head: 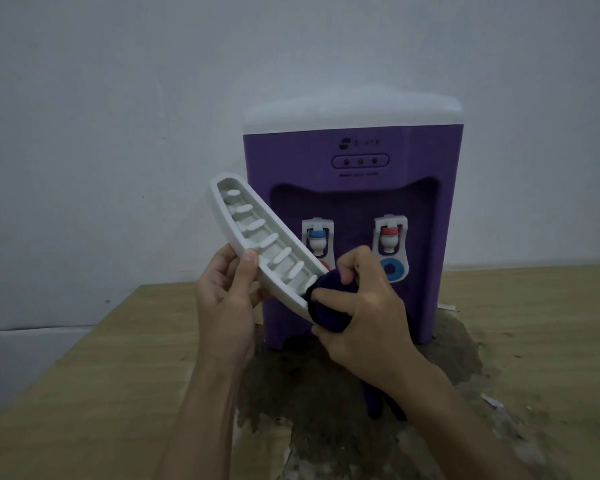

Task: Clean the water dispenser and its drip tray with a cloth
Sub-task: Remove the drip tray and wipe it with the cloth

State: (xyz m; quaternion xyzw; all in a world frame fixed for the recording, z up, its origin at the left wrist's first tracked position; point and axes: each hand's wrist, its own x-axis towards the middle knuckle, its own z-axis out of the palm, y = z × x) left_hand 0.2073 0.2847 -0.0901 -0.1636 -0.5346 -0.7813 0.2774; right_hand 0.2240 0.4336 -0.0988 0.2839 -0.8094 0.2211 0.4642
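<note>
Head view: left hand [227, 306] grips drip tray [257, 237] edge; right hand [357, 313] pinches cloth [329, 306] at its end.

Drip tray's [257, 237] lower end under cloth [329, 306]

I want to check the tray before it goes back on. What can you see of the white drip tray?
The drip tray is a long, curved white piece, plastic by its look, with raised oval ribs inside its rim. It is off the purple dispenser, held tilted in the air before it, far end up and leftward. The left hand grips its near edge; the right hand presses a dark cloth against its lower end.
</note>
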